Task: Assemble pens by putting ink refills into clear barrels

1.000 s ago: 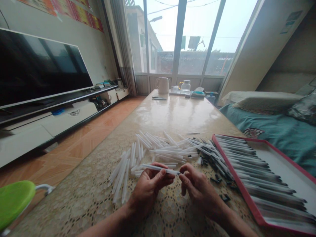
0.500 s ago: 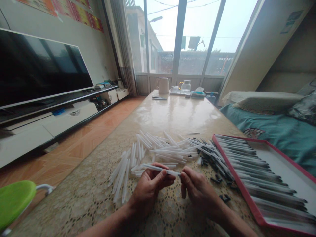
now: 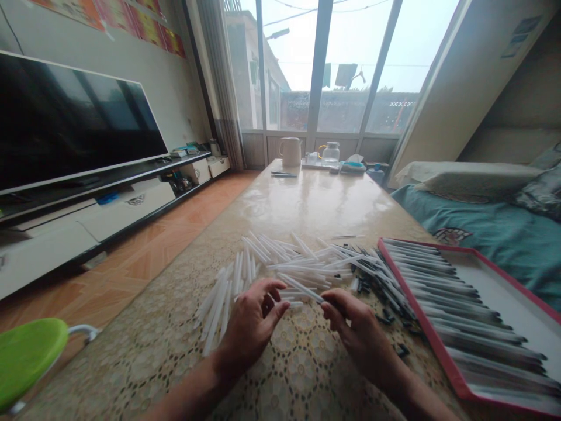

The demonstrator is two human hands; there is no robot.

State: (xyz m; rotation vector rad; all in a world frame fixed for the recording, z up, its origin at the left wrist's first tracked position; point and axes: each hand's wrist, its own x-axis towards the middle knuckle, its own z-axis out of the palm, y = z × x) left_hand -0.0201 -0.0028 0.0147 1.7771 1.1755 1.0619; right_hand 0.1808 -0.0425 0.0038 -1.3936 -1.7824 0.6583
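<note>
Between the fingertips of my right hand (image 3: 357, 321) is the near end of a white pen barrel (image 3: 302, 287), which slants up and to the left over the table. My left hand (image 3: 256, 316) is beside the barrel's far part, thumb and fingers apart, holding nothing. Behind both hands lies a loose pile of white translucent pen barrels (image 3: 280, 251). To the right of the pile are thin dark pen refills (image 3: 381, 278) and small black caps (image 3: 385, 318). My right fingers hide the barrel's near tip.
A red-rimmed box (image 3: 447, 356) of pens in a row stands on the right of the patterned table (image 3: 175, 304). At the far end are a pitcher (image 3: 290, 153) and a glass jug (image 3: 331, 153). A green stool (image 3: 33, 356) stands at left.
My left hand has let go of the pen barrel and moved slightly left, its fingers opening. My right hand still holds the barrel, now tilted more steeply.
</note>
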